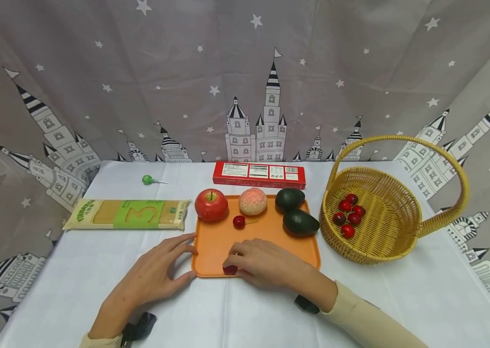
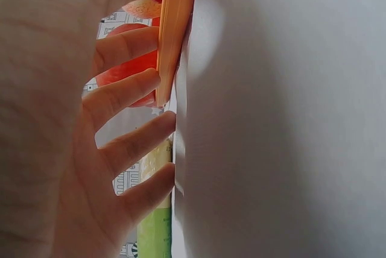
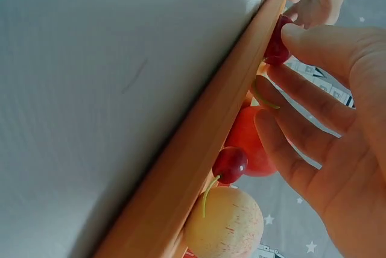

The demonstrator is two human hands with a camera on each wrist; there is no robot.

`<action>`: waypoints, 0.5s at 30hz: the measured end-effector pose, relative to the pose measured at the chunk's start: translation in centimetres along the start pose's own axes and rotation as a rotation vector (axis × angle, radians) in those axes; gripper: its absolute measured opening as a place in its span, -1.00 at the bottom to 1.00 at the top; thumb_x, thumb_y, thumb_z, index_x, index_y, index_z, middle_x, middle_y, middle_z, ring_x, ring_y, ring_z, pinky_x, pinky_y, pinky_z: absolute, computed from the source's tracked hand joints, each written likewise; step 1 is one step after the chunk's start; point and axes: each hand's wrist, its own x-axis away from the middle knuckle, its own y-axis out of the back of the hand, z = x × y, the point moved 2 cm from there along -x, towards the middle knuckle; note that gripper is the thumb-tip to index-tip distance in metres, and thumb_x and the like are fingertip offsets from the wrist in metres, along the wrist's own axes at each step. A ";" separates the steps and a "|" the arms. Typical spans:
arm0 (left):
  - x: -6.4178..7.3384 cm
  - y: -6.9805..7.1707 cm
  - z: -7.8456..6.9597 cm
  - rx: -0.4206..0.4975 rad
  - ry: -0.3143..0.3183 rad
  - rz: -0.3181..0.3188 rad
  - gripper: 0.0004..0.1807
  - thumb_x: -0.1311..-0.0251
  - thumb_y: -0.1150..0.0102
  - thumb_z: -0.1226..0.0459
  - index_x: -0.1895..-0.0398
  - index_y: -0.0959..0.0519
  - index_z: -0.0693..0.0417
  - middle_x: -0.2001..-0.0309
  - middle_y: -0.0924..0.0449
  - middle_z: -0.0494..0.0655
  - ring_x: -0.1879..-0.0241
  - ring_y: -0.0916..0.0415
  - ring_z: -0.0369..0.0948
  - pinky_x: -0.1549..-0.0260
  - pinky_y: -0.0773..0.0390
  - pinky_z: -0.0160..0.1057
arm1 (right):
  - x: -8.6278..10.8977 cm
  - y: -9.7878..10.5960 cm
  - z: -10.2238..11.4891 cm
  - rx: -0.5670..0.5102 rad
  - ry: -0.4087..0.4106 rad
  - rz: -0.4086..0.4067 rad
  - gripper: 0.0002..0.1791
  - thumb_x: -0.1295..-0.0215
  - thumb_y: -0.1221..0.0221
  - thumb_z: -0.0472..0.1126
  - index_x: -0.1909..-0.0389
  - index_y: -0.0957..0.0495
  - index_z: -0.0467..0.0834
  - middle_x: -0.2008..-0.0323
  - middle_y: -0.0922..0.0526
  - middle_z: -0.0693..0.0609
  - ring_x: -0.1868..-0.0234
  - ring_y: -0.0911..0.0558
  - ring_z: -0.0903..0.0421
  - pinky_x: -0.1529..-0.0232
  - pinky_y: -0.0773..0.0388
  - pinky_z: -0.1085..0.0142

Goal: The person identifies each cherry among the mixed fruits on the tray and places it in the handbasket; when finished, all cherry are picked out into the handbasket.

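An orange tray [image 1: 214, 244] lies on the white-covered table. Over its front part, my right hand [image 1: 266, 263] pinches a dark red cherry [image 3: 276, 46] between thumb and fingers, close to the tray's floor. My left hand [image 1: 153, 270] is beside the tray's left edge, fingers spread and fingertips at the rim. Another cherry [image 1: 238, 222] with a stem rests mid-tray. Behind it, a red apple [image 1: 211, 205] fills the back left corner, next to a pale speckled peach [image 1: 252, 201]. Two dark green avocados [image 1: 290, 199] sit at the tray's back right.
Right of the tray stands a wicker basket [image 1: 390, 241] with a tall handle, several cherries [image 1: 349, 215] inside. A red box [image 1: 259, 175] lies behind the tray. To the left are a pack of noodles [image 1: 127, 214] and a green lollipop [image 1: 147, 180]. A grey curtain [image 1: 175, 72] hangs behind.
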 end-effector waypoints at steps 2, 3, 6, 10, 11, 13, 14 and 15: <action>0.0 0.0 0.0 0.001 -0.002 -0.003 -0.56 -0.23 -0.49 -0.10 -0.13 -0.65 -0.31 -0.55 -0.44 -0.12 -0.48 -0.44 0.05 -0.36 -0.54 0.28 | -0.1 -0.1 0.0 -0.005 -0.001 -0.001 -0.67 -0.51 -0.36 -0.06 -0.23 -0.67 0.13 -0.09 -0.69 0.17 -0.03 -0.64 0.20 -0.23 -0.62 0.33; 0.1 0.0 0.1 0.002 -0.003 -0.004 -0.57 -0.24 -0.49 -0.10 -0.13 -0.65 -0.31 -0.55 -0.44 -0.12 -0.48 -0.44 0.05 -0.36 -0.54 0.28 | -0.2 -0.2 0.1 -0.003 0.000 -0.003 -0.68 -0.51 -0.36 -0.05 -0.22 -0.68 0.13 -0.09 -0.69 0.18 -0.03 -0.64 0.21 -0.22 -0.63 0.33; 0.0 0.0 0.1 0.004 -0.006 -0.006 -0.57 -0.24 -0.48 -0.10 -0.14 -0.65 -0.32 -0.55 -0.43 -0.12 -0.48 -0.44 0.04 -0.37 -0.54 0.28 | -0.5 -0.3 0.1 0.003 0.006 -0.002 -0.71 -0.52 -0.34 -0.05 -0.19 -0.68 0.14 -0.09 -0.68 0.18 -0.01 -0.64 0.22 -0.20 -0.62 0.36; 0.0 -0.1 0.2 0.005 -0.005 -0.005 -0.56 -0.24 -0.49 -0.11 -0.14 -0.65 -0.33 -0.55 -0.43 -0.13 -0.49 -0.44 0.04 -0.37 -0.54 0.28 | -0.7 -0.5 0.2 0.010 0.014 0.001 -0.73 -0.54 -0.33 -0.04 -0.18 -0.68 0.12 -0.09 -0.68 0.17 0.01 -0.64 0.22 -0.17 -0.62 0.39; 0.0 -0.1 0.2 0.004 -0.003 -0.004 -0.56 -0.23 -0.49 -0.11 -0.14 -0.65 -0.34 -0.55 -0.43 -0.14 -0.49 -0.44 0.03 -0.37 -0.54 0.28 | -0.7 -0.5 0.2 0.012 0.016 -0.002 -0.74 -0.54 -0.33 -0.04 -0.17 -0.68 0.12 -0.09 -0.68 0.17 0.02 -0.64 0.22 -0.16 -0.62 0.40; 0.0 -0.1 0.1 0.001 0.002 -0.001 -0.56 -0.23 -0.49 -0.11 -0.14 -0.65 -0.34 -0.56 -0.43 -0.14 -0.48 -0.44 0.03 -0.36 -0.55 0.28 | -0.6 -0.4 0.2 0.023 0.020 -0.015 -0.74 -0.53 -0.33 -0.05 -0.17 -0.68 0.11 -0.09 -0.68 0.16 0.01 -0.64 0.21 -0.16 -0.62 0.40; 0.0 -0.1 0.1 -0.001 0.004 -0.001 -0.56 -0.23 -0.49 -0.11 -0.14 -0.65 -0.34 -0.56 -0.43 -0.14 -0.48 -0.44 0.03 -0.36 -0.55 0.28 | -0.5 -0.3 0.1 0.024 0.021 -0.023 -0.74 -0.52 -0.34 -0.06 -0.17 -0.68 0.11 -0.09 -0.67 0.16 0.01 -0.64 0.21 -0.15 -0.62 0.40; 0.1 -0.1 0.1 -0.002 0.008 0.000 -0.56 -0.22 -0.50 -0.11 -0.14 -0.65 -0.34 -0.55 -0.43 -0.14 -0.48 -0.44 0.03 -0.36 -0.55 0.28 | -0.3 -0.1 0.1 0.025 0.023 -0.033 -0.73 -0.52 -0.35 -0.07 -0.16 -0.68 0.10 -0.09 -0.67 0.15 0.00 -0.65 0.20 -0.16 -0.62 0.40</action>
